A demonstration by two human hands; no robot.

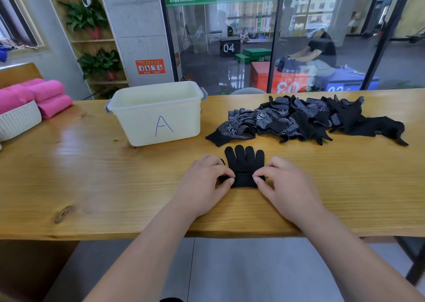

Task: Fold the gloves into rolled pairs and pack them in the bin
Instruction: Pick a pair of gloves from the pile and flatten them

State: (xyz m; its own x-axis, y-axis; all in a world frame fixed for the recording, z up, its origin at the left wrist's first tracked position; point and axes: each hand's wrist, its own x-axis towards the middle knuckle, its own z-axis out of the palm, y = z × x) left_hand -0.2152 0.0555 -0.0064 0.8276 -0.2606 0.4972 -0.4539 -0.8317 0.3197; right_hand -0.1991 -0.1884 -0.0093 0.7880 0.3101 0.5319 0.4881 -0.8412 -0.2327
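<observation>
My forearms come in over the near edge of the wooden table (92,175). My left hand (202,179) pinches the left end of a rolled-up cuff between thumb and forefinger, with the other fingers curled over the cloth. Between my hands lies the black glove (245,161), flat on the wood with its fingers pointing away from me. Whether a second glove lies squarely under it I cannot tell. My right hand (289,182) pinches the right end of the same roll in the same way.

Farther back, from the left, a white basket (18,120) stands beside pink rolled towels (46,94). Next comes the pale bin (158,113) marked A, and I see no gloves in the part of its inside that shows. To its right the loose pile of gloves (310,120) sprawls just beyond the glove I am working on.

I judge the roll barely begun, and that is where it can go wrong. If one hand turns faster than the other, the roll will skew into a cone. The knit looks soft and springy, so a slack pinch would let it unwind. If there are two layers, they could slide apart under uneven pressure. On the reach leftward to the bin, a loose bundle might open.
</observation>
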